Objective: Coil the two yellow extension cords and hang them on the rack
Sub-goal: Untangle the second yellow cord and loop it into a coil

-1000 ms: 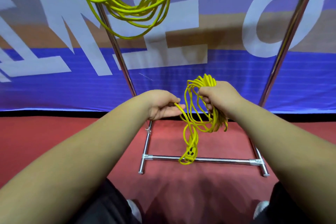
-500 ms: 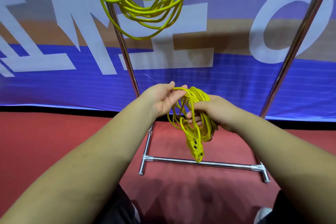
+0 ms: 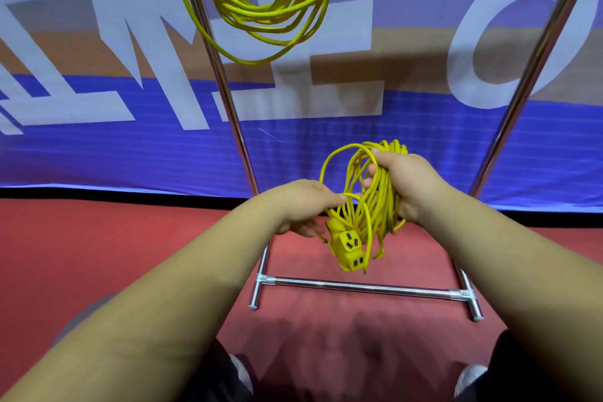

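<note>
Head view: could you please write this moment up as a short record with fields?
hung extension cord: coiled, dangling by the left pole of the rack; top out of frame
held extension cord: coiled bundle, above the rack's base bar
right hand: grips the bundle's top
left hand: holds strands beside the socket block
socket block: hangs below the bundle
status: second cord not yet hung

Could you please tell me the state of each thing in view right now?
Hung cord: coiled, hanging from above.
Held cord: coiled, not yet hung, socket end dangling.
Rack: upright on the floor.
Left hand: pinches held cord near its socket.
Right hand: holds held cord's coil.
</note>
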Demonstrator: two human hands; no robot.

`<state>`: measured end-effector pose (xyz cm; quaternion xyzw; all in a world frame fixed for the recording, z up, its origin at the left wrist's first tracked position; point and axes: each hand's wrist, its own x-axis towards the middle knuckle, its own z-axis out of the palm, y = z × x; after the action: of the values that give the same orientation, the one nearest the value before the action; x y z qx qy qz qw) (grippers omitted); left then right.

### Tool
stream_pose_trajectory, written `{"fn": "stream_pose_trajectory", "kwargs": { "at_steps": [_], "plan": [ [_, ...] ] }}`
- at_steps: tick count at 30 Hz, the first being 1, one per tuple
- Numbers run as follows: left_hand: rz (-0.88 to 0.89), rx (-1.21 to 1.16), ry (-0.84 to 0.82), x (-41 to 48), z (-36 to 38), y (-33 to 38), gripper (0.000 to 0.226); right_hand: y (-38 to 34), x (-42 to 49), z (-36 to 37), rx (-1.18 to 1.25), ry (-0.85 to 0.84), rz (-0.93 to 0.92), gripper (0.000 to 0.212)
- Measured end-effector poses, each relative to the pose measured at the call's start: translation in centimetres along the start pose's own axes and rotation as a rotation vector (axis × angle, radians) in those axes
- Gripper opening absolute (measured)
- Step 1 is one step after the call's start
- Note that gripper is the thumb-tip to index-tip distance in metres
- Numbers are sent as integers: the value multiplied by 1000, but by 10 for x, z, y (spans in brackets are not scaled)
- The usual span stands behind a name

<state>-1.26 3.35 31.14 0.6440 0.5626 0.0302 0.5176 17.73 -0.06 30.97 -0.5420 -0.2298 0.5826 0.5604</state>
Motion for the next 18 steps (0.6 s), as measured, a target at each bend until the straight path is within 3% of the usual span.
{"fn": "stream_pose_trajectory", "kwargs": {
  "at_steps": [2,4,7,10,14,18],
  "plan": [
    [44,-99,11,5,1,-9,13,-3,1,-1,45,28,15,29],
    [103,-127,57,11,-1,-16,5,-7,2,-3,93,54,24,29],
    [154,-66,51,13,3,-22,7,-15,3,-7,186,73,33,30],
    [226,-30,163,14,7,-22,13,-19,5,-11,244,70,61,36],
    [302,-52,232,11,-3,-15,20,-14,10,-16,96,87,24,41],
    [296,-186,49,-1,-7,-9,23,-7,13,-21,-143,90,-50,36]
  ]
}}
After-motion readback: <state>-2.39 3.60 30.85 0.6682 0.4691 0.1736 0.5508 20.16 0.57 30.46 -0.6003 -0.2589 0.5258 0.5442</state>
